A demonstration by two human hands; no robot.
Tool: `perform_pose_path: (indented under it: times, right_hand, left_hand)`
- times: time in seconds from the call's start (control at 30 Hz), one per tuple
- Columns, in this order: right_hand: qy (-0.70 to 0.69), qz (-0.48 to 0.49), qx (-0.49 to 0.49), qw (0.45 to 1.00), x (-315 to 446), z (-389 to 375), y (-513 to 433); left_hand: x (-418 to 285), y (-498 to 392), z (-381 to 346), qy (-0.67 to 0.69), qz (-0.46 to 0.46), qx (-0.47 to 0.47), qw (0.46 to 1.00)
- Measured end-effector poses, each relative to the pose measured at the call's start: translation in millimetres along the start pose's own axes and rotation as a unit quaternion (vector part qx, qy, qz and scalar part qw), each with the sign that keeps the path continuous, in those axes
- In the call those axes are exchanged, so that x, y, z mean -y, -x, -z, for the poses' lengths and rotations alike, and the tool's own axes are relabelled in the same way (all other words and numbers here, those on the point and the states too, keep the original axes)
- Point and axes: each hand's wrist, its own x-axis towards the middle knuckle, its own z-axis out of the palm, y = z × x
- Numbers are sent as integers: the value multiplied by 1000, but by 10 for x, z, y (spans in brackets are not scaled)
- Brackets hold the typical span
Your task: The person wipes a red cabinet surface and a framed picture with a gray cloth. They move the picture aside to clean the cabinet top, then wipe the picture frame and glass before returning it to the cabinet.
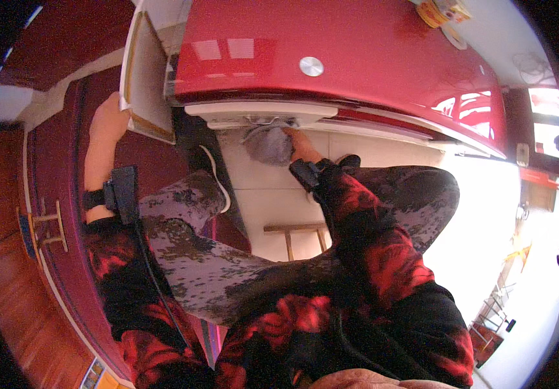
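Observation:
My left hand [109,116] grips the near edge of an upright framed panel [149,82], maybe an open door, beside a glossy red cabinet. A grey cloth [268,143] is bunched in my right hand [302,145], against the cabinet's white lower ledge [260,113], close to a small metal handle or bracket. The fingers of my right hand are partly hidden by the cloth. A round silver knob or disc [311,66] sits on the red surface [381,53] above. Both wrists wear black strapped devices.
My bent knees in patterned trousers flank the pale tiled floor [279,199]. Between them stands a wooden stool or rack [291,228]. A dark red mat or panel lies on the left, near a small wooden chair [51,228]. A yellow container [432,13] stands at the upper right.

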Motion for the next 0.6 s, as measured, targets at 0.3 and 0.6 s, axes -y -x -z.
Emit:
perform_pose_path:
  times: [0.3, 0.6]
  right_hand:
    - [40, -155, -313, 936, -765, 1457, 849]
    - [125, -72, -113, 983, -412, 1674, 622]
  left_hand:
    - [41, -89, 20, -48, -6, -1, 999]
    - [43, -167, 19, -48, -27, 23, 998]
